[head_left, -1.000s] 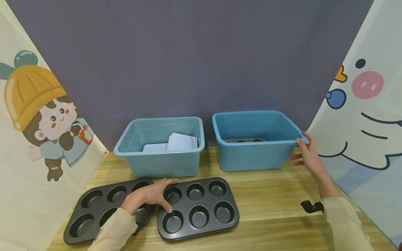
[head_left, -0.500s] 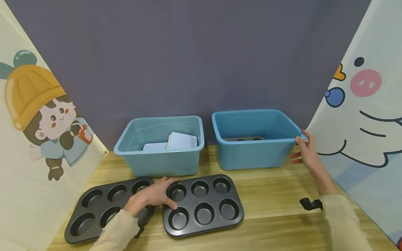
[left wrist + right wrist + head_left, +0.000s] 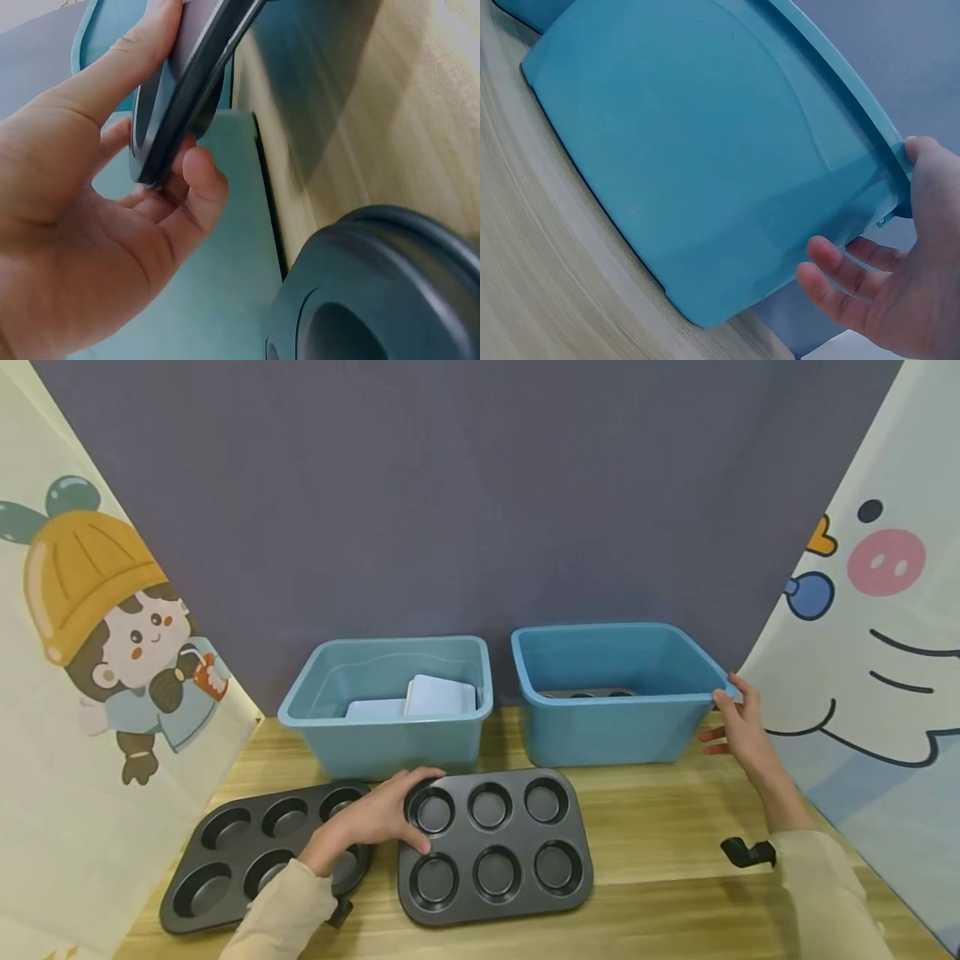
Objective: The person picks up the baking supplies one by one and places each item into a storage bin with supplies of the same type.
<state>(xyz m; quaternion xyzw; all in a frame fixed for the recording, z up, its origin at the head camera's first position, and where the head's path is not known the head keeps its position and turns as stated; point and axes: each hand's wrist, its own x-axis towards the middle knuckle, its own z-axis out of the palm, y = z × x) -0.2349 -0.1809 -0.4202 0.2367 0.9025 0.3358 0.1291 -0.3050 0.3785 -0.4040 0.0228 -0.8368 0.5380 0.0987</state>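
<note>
1. Around 6 o'clock of the head view: gripped tray, dark, 6 cups, cup side up over the table. Left-wrist view: held edge looks raised off the wood; far edge, cannot tell.
2. Left hand: at the gripped tray's 10 o'clock edge. Thumb on the top face, other fingers curled behind and under. Partly closed, edge held between.
3. Right hand: at the 4 o'clock rim corner of the right bin. Thumb and index finger pinch the rim; lower fingers half spread, off the wall, holding nothing.
4. Right bin: upright, at 1 o'clock from the gripped tray. Stored tray inside, only partly visible.
5. Left bin: at 11 o'clock from the gripped tray, pale blue pieces inside. Contact with the gripped tray: cannot tell.
6. Other tray: at 9 o'clock, just beside the gripped tray, apart from it, left arm across it.
7. Handling, my judgement: the grip is at 1 end only, so the 3 o'clock end could sag or scrape. Thumb pressure should be firm, fingers deeper underneath, wrist level. Shift toward 3 o'clock before 12, to spare the left bin's wall. Right hand's rim pinch should steady the bin without tipping it.
</note>
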